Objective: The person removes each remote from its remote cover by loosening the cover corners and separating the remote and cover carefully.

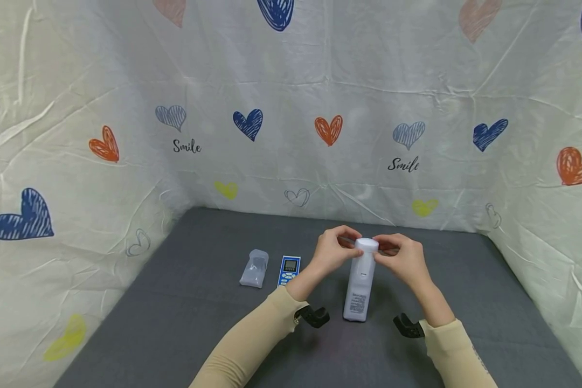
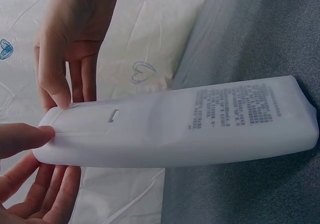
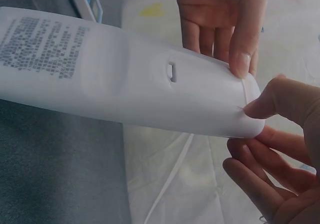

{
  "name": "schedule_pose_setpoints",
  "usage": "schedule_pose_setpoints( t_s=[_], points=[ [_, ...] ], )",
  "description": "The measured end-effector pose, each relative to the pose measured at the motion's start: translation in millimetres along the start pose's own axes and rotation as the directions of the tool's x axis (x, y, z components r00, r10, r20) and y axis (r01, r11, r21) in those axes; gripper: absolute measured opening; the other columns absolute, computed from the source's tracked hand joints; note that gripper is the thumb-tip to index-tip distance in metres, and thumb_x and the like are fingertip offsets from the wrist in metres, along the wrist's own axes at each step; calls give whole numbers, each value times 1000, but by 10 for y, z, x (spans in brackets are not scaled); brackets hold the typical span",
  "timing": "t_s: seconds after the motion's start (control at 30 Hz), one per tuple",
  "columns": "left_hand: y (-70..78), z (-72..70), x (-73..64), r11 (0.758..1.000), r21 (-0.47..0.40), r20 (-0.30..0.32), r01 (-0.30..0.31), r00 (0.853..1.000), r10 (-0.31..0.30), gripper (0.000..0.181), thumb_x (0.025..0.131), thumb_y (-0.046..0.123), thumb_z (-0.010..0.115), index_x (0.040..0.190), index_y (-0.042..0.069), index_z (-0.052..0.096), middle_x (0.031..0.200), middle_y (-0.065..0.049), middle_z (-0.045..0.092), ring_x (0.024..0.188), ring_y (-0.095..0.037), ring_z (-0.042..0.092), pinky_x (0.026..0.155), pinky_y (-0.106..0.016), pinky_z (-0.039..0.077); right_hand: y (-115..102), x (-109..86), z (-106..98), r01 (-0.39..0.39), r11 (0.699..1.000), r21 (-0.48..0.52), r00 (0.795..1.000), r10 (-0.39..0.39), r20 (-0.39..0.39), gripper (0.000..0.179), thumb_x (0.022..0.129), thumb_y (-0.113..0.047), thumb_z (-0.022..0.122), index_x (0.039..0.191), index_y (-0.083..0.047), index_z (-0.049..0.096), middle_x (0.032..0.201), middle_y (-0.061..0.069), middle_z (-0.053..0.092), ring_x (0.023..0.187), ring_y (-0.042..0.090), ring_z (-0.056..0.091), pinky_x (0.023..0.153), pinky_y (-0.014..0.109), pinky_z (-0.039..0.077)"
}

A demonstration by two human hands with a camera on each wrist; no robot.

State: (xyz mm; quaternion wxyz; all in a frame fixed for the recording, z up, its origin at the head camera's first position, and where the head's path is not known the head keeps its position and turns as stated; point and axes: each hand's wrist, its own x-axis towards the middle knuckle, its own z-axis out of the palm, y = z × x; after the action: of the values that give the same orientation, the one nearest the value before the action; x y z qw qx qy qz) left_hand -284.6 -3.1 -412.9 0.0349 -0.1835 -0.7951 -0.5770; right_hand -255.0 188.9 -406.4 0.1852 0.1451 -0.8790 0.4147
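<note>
A long white remote control (image 1: pixel 361 288) stands on end on the dark cloth, leaning slightly, its back toward me. Small dark print (image 2: pixel 237 107) covers the lower back, and a little slot (image 3: pixel 172 72) sits higher up. My left hand (image 1: pixel 332 250) pinches one side of the top end between thumb and fingers. From the other side, my right hand (image 1: pixel 404 258) pinches the same end. Both thumbs lie on the back near a thin seam across the top; the remote's front is hidden.
Left of my hands lies a small blue-and-white remote (image 1: pixel 290 267), partly covered by my left forearm. Beside it is a translucent pouch-like cover (image 1: pixel 254 269). A white heart-printed curtain (image 1: pixel 291 161) rises behind the grey cloth-covered table (image 1: pixel 199 323).
</note>
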Motion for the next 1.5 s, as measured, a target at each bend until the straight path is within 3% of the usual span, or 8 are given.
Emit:
schedule_pose_setpoints(
  t_s=[0.27, 0.43, 0.6, 0.97, 1.27, 1.5],
  points=[
    [2, -7, -9, 1000, -2, 3, 5, 1000, -5, 26, 77, 10, 78, 101, 12, 69, 100, -6, 69, 88, -23, 67, 67, -26, 54, 22, -19, 11, 14, 999, 44, 1000, -14, -15, 28, 77, -6, 75, 105, -3, 71, 97, 13, 69, 85, 25, 69, 73, 32, 57],
    [-6, -17, -13, 1000, 4, 6, -9, 1000, 9, 26, 77, 11, 78, 101, 12, 70, 100, -5, 70, 85, -19, 67, 66, -26, 54, 74, -19, 24, 75, 995, 62, 997, -72, -37, 27, 76, -4, 76, 102, -2, 72, 94, 12, 69, 82, 25, 70, 71, 32, 57],
    [-41, -21, 6, 1000, 8, 1, -24, 1000, 24, 26, 77, 13, 78, 102, 15, 70, 99, -3, 70, 82, -12, 66, 65, -25, 53, 142, 4, 59, 158, 987, 31, 985, -156, -73, 24, 74, -1, 75, 98, -1, 73, 90, 10, 69, 78, 22, 70, 69, 30, 57],
    [-98, -34, 20, 999, 9, 16, -46, 999, 46, 26, 78, 12, 78, 102, 14, 70, 99, -3, 70, 82, -13, 66, 66, -25, 54, 219, 25, 124, 269, 963, 7, 954, -265, -141, 21, 72, 3, 74, 93, 0, 73, 85, 8, 68, 73, 20, 70, 66, 23, 56],
    [-99, -22, 18, 998, 5, 8, -61, 998, 61, 26, 77, 11, 78, 102, 14, 71, 98, -4, 71, 83, -14, 67, 66, -25, 54, 281, 61, 182, 302, 953, -15, 927, -298, -227, 17, 69, 3, 71, 85, -3, 74, 77, 8, 72, 64, 18, 68, 62, 16, 54],
    [-107, -29, 16, 998, -10, 18, -66, 998, 67, 26, 77, 10, 78, 102, 13, 71, 99, -5, 71, 83, -14, 67, 66, -25, 54, 276, 67, 167, 276, 961, 28, 938, -263, -227, 16, 69, 5, 71, 83, -3, 75, 73, 10, 72, 60, 12, 67, 56, 16, 53]
  ],
)
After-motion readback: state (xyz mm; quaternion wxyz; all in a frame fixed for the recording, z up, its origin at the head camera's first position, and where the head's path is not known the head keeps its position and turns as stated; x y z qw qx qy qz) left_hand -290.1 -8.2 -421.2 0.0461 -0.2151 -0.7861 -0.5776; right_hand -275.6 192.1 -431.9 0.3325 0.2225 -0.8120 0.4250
